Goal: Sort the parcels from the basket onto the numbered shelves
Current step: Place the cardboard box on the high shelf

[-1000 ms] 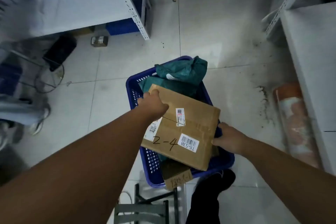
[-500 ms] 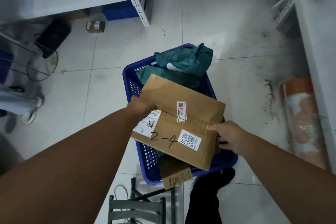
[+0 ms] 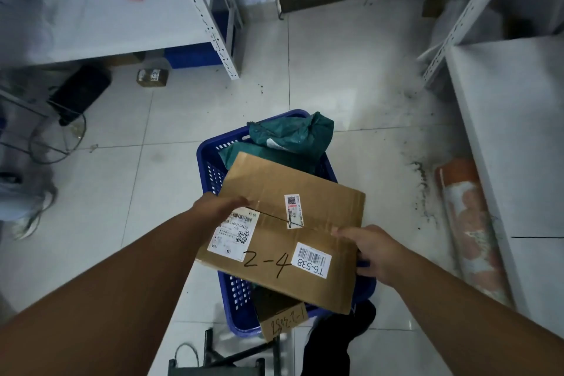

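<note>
The flat cardboard parcel (image 3: pixel 283 229), marked 2-4 in pen, is held tilted just above the blue basket (image 3: pixel 210 168), which stands on the floor. The left hand (image 3: pixel 221 207) grips its left edge with the thumb laid over the top face; the right hand (image 3: pixel 370 249) curls round the right edge, though its fingers go under the carton and how firmly they clamp cannot be told.

The hold is by the edges only, so the wide carton could pivot or slip if either hand lets go early, dropping back onto the green bag (image 3: pixel 290 137) or the small brown box (image 3: pixel 283 319) that leans over the basket's near rim. That small box looks poorly seated, and a knock from the carton's lower corner would likely tip it out.

The floor (image 3: pixel 351 79) is pale glossy tile, grimy and stained towards the right. White metal shelves stand on the left (image 3: pixel 106 27) and right (image 3: pixel 503 131), with a wrapped roll (image 3: pixel 470 223) lying beside the right one.
</note>
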### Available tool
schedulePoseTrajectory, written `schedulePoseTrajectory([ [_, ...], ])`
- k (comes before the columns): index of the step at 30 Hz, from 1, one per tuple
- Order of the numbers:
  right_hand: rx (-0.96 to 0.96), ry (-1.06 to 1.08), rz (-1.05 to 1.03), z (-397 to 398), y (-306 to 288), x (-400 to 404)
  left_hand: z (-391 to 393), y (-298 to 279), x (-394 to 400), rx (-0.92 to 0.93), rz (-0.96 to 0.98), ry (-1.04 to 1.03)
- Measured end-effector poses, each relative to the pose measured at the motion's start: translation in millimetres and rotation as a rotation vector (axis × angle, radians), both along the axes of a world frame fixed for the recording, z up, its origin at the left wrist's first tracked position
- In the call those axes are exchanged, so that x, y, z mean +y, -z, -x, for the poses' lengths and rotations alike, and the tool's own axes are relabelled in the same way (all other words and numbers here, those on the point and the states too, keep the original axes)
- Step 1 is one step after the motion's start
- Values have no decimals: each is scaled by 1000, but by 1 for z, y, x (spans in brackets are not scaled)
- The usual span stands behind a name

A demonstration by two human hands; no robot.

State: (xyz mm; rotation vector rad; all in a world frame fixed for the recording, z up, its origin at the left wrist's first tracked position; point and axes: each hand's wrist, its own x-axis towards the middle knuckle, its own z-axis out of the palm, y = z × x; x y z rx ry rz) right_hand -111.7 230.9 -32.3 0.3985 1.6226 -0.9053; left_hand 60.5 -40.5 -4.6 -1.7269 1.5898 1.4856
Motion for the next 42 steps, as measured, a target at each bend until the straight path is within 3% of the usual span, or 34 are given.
schedulePoseTrajectory([
  [12, 186, 21, 141, 41, -135, 41, 36, -120, 30, 209, 85, 74],
  [21, 584, 109, 184, 77, -271, 90, 92, -238, 82, 388, 366, 150],
  [35, 968, 228, 364, 104, -555, 155, 168, -511, 126, 720, 607, 247],
  [42, 1156, 258, 503, 89, -675, 184, 171, -629, 151, 947, 720, 155],
])
